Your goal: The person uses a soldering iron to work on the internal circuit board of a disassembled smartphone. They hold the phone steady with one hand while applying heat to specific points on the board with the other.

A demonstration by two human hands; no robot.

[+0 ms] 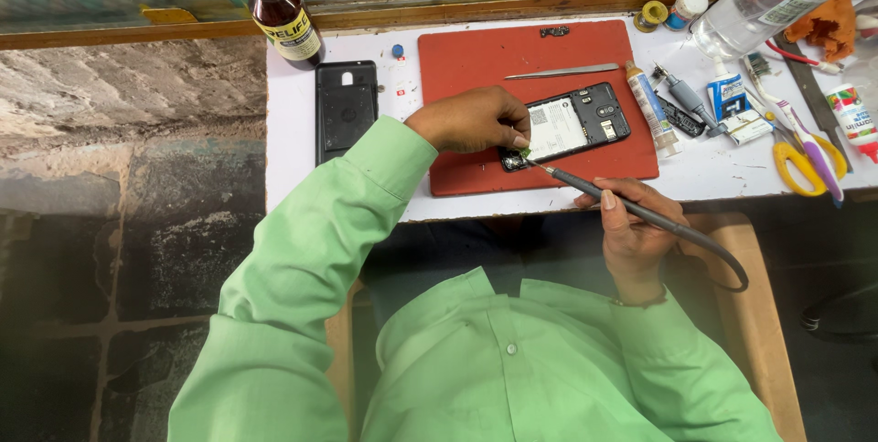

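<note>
Left hand [471,119]: fingers pinned on opened phone [567,126], steadying it on red mat [476,53]. Right hand [631,223]: closed around soldering iron [585,185], tip at phone's lower corner. Back cover [346,108] aside on bench [293,177].

opened black phone [567,125], back up, on red mat [476,63]
</note>
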